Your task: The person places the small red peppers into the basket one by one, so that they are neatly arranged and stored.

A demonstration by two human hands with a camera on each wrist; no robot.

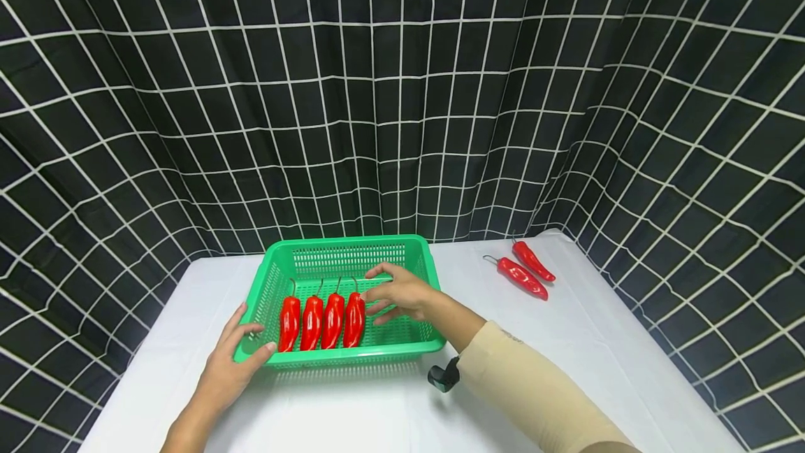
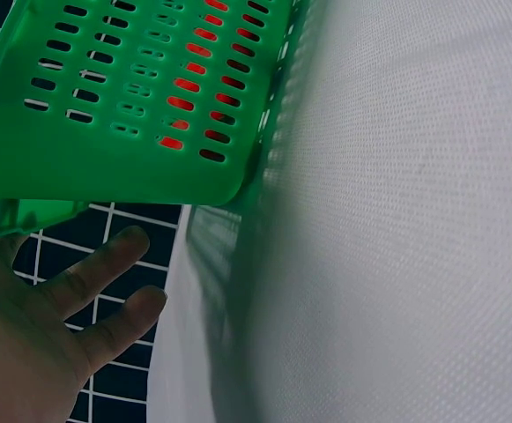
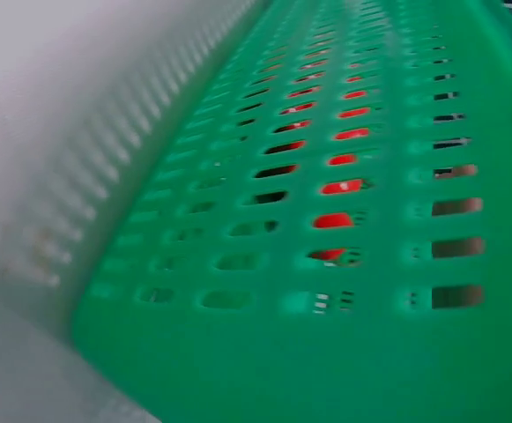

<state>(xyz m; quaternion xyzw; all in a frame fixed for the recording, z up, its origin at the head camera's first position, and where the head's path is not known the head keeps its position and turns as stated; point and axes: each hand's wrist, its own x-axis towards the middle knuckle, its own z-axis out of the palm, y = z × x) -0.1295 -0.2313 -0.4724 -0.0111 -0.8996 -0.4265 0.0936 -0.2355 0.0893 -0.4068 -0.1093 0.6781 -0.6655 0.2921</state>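
A green plastic basket [image 1: 402,349] with slotted walls stands on the white table. Inside it, several red chili peppers [image 1: 312,324] lie side by side with their stems pointing away from me. My left hand [image 1: 228,362] holds the basket's near left corner, thumb on the front rim and a finger over the side. In the left wrist view, two fingers of that hand [image 2: 35,326] stick out beside the basket wall. My right hand [image 1: 402,293] is over the basket, fingers spread and fingertips right beside the rightmost pepper [image 1: 355,320]. The right wrist view shows only the basket's outer wall [image 3: 344,352].
Two more red peppers [image 1: 522,278] lie on the white tablecloth [image 1: 604,362] to the right of the basket. A black wrist device [image 1: 444,375] hangs below my right forearm. Dark grid-patterned curtains [image 1: 402,103] close off the table's back and sides.
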